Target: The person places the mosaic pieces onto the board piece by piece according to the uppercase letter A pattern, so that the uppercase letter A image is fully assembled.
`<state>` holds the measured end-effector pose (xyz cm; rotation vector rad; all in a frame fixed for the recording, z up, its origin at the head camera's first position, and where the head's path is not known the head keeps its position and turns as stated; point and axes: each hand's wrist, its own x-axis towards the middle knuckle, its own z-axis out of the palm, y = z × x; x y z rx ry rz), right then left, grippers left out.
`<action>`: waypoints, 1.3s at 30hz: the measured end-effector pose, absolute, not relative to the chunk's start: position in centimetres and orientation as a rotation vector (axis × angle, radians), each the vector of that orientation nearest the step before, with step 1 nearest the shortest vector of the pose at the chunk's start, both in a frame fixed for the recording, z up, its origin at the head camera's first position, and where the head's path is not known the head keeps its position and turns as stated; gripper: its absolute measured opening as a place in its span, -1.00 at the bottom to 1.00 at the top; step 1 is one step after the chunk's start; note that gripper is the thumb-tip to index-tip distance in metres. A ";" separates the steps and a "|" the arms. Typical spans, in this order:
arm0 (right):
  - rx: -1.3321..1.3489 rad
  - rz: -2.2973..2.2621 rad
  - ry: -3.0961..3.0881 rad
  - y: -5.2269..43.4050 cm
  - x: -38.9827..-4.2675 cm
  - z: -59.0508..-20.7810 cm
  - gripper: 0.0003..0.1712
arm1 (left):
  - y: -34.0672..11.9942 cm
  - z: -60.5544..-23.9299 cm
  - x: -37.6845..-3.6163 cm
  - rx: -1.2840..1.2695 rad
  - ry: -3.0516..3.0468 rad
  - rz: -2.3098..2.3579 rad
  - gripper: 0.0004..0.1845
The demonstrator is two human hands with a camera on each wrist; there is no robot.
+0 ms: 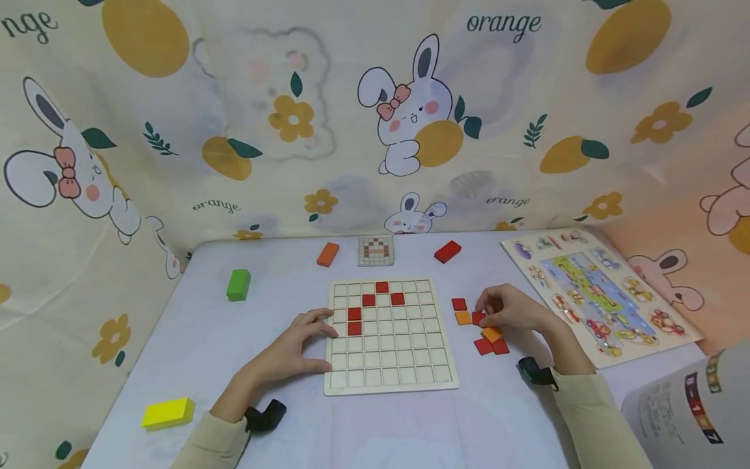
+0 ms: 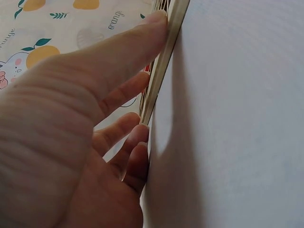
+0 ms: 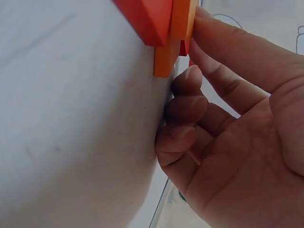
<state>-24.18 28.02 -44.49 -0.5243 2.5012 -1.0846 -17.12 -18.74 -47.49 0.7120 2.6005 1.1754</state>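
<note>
A cream grid board (image 1: 389, 384) lies flat at the table's middle, with several red square tiles (image 1: 354, 314) set in its upper cells. Against the board's left edge rest the fingertips and thumb of my left hand (image 1: 291, 348), the fingers spread and loosely bent. Right of the board, my right hand (image 1: 512, 309) pinches a red tile (image 1: 478, 318) between thumb and index finger, low over the table. Around it lie an orange tile (image 1: 463, 318), another red tile (image 1: 459, 304), and a small overlapping pile of red and orange tiles (image 1: 484, 346).
Behind the board lies a small pattern card (image 1: 375, 251), between an orange block (image 1: 327, 255) and a red block (image 1: 448, 252). Green (image 1: 238, 284) and yellow (image 1: 168, 413) blocks are at left. A picture puzzle board (image 1: 609, 293) lies at right, near a white printed cylinder (image 1: 691, 410).
</note>
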 end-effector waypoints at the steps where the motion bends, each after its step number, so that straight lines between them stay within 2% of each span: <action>1: -0.524 -1.083 2.505 28.0 -24.2 -44.5 -0.78 | -18.7 -47.5 -17.1 0.714 2.601 1.175 -0.50; 15: -0.640 -1.128 2.529 25.9 -23.7 -43.2 -0.83 | -18.7 -47.3 -17.1 0.709 2.591 1.183 -0.49; 27: -1.001 -1.152 2.324 14.1 -23.2 -43.3 -0.85 | -18.6 -47.6 -17.2 0.750 2.597 1.185 -0.50; 39: -1.012 -1.114 2.273 6.8 -22.7 -43.5 -0.85 | -18.9 -47.3 -17.1 0.745 2.576 1.205 -0.51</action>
